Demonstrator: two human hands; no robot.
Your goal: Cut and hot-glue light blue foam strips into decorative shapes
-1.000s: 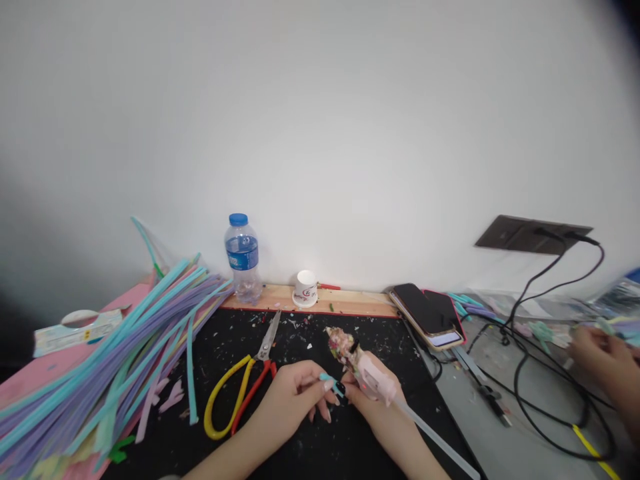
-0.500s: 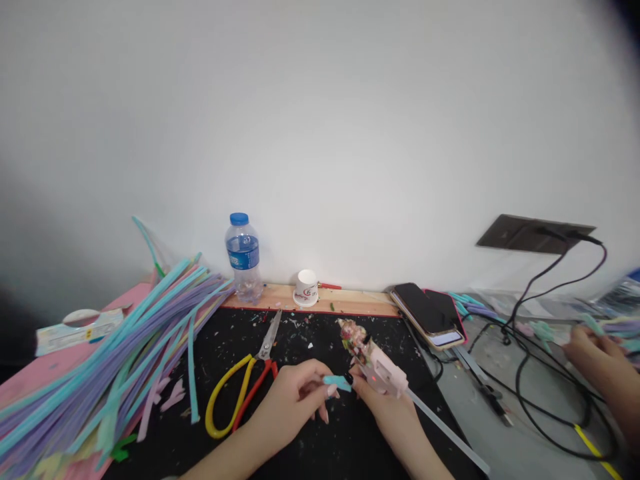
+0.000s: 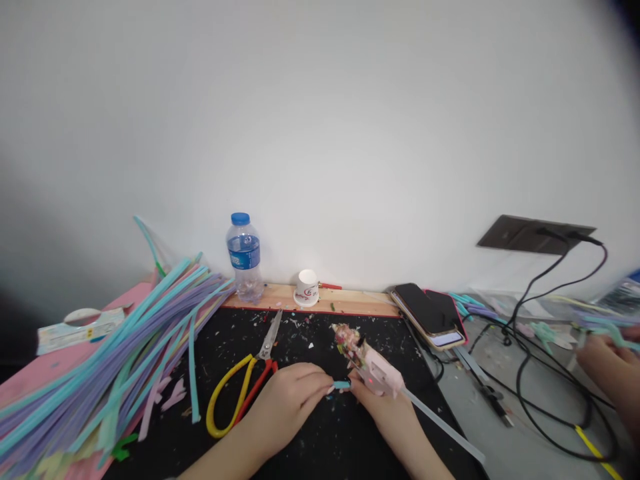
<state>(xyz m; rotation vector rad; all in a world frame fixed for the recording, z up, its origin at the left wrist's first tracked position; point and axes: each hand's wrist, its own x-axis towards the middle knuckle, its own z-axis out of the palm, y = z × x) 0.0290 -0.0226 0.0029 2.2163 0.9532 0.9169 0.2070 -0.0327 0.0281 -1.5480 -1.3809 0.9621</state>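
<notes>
My left hand is closed, its fingertips pinching one end of a short light-blue piece of pipe cleaner. The other end meets the fingertips of my right hand. That hand is wrapped round a pale pink hot glue gun, whose nozzle end is crusted with colourful bits and points up and left. A long translucent glue stick sticks out of its back, down to the right. Scissors with one yellow and one red handle lie beside my left hand, blades pointing away.
A heap of pastel pipe cleaners covers the left side. Behind the black mat stand a water bottle and paper cup. Phones and black cables lie right, near another person's hand holding pipe cleaners.
My left fingers have closed in and flattened round the blue piece, which now shows less. The glue gun has shifted slightly left. The other person's hand has moved right.
</notes>
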